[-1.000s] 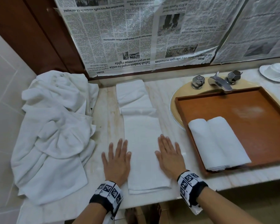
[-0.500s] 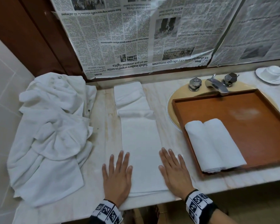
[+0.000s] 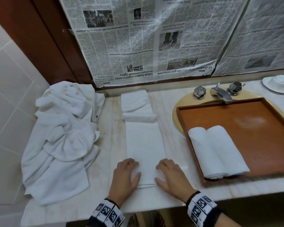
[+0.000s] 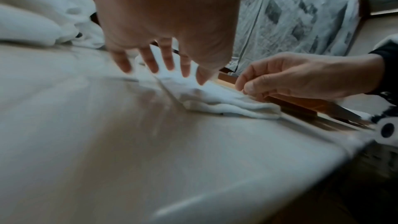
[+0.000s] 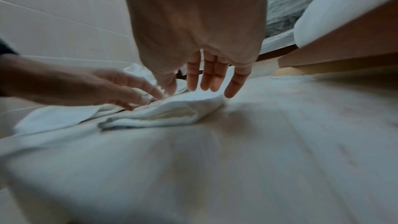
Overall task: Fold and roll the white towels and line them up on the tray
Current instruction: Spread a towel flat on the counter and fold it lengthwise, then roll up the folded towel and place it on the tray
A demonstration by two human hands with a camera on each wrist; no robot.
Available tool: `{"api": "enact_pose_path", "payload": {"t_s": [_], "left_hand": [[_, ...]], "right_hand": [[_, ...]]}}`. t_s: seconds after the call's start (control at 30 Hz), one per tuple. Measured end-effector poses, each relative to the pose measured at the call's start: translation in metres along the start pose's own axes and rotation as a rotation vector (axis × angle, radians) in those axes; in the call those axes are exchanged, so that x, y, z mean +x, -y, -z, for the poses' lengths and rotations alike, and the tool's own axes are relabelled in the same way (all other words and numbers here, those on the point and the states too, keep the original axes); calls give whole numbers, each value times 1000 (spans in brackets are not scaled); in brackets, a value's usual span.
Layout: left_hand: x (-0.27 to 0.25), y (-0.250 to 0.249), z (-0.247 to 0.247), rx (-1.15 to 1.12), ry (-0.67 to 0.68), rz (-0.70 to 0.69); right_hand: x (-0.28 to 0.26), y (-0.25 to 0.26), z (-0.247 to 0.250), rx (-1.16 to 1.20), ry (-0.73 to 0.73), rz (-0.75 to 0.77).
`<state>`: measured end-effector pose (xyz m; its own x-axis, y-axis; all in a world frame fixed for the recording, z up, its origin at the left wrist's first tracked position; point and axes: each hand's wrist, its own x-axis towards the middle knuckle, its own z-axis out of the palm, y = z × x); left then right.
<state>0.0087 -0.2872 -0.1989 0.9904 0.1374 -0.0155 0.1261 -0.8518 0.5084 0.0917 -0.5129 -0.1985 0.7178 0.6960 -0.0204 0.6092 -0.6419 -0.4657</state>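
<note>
Folded towel (image 3: 145,145) lies lengthwise on the counter, tray (image 3: 269,145) at 3 o'clock. Left hand (image 3: 125,176) and right hand (image 3: 170,175) curl over its near end, beginning the roll. Next move likely calls for even, tight rolling toward 12 o'clock.

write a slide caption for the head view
Both hands start rolling a folded towel beside the tray.

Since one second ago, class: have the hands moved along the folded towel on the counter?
Yes. Both the left hand and right hand slid back toward the counter's front edge, fingers now curling at the folded towel's near end.
</note>
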Motion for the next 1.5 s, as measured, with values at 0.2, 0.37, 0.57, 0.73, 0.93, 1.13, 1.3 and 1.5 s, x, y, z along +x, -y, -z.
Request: {"api": "enact_pose_path", "payload": {"t_s": [0.2, 0.37, 0.57, 0.73, 0.93, 1.13, 1.3, 1.5], "left_hand": [[-13, 0, 3, 67, 199, -188], [-9, -9, -8, 185, 93, -156], [-5, -14, -6, 309, 97, -39], [-2, -17, 6, 292, 136, 100], [-8, -19, 5, 262, 154, 81], [-4, 6, 15, -97, 166, 104], [0, 12, 18, -223, 75, 216], [4, 1, 9, -268, -28, 296]], "right_hand": [[-9, 4, -16, -252, -28, 116], [4, 14, -9, -274, -11, 55], [9, 19, 7, -3, 112, -129], [4, 23, 5, 47, 116, -121], [4, 27, 1, 132, -3, -179], [1, 22, 6, 180, 76, -254], [0, 24, 4, 260, -72, -295], [7, 19, 3, 322, -213, -351]]}}
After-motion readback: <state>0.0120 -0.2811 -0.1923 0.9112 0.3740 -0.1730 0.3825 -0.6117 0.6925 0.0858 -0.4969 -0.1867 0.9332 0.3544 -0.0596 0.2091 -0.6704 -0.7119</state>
